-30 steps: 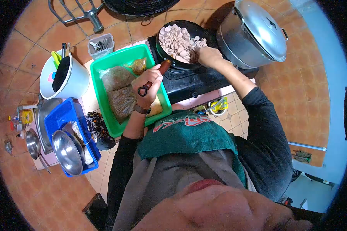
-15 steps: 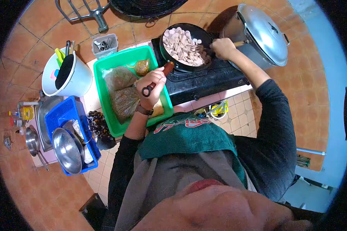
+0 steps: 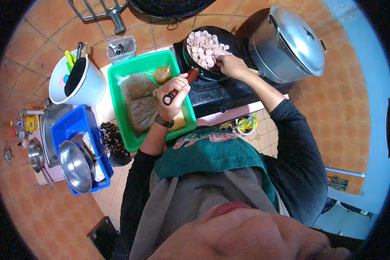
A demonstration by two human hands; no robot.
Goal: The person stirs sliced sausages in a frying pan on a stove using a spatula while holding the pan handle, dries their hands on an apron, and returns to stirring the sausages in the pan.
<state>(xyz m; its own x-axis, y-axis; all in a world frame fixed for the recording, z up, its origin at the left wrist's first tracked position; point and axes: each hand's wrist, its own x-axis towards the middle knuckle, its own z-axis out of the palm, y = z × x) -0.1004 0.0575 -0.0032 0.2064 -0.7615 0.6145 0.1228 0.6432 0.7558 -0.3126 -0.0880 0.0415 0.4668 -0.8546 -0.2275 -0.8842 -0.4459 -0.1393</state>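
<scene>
A black frying pan [image 3: 233, 41] sits on the stove [image 3: 212, 96], full of pale, round, pinkish slices [image 3: 203, 47] that look like cut sausage or meatball. My left hand [image 3: 172, 94] is closed around the pan's brown handle [image 3: 192, 75]. Over the pan's near right side, my right hand [image 3: 232, 66] grips a wooden-handled utensil, probably a spatula. Its handle end [image 3: 256, 72] shows behind my fingers, while its working end reaches among the slices and is mostly hidden. Below my left hand lies a green tub [image 3: 117, 113] with bagged food [image 3: 139, 113] in it.
A lidded metal pot [image 3: 273, 54] stands right of the pan. To the left are a white bucket [image 3: 91, 86], a small container of cutlery [image 3: 121, 51], a blue basket [image 3: 84, 119] with metal bowls [image 3: 73, 167], and a sink [image 3: 52, 130].
My right hand has moved left and nearer me across the pan, pushing the slices toward the left side. My left hand keeps its hold on the handle. The view has shifted slightly.
</scene>
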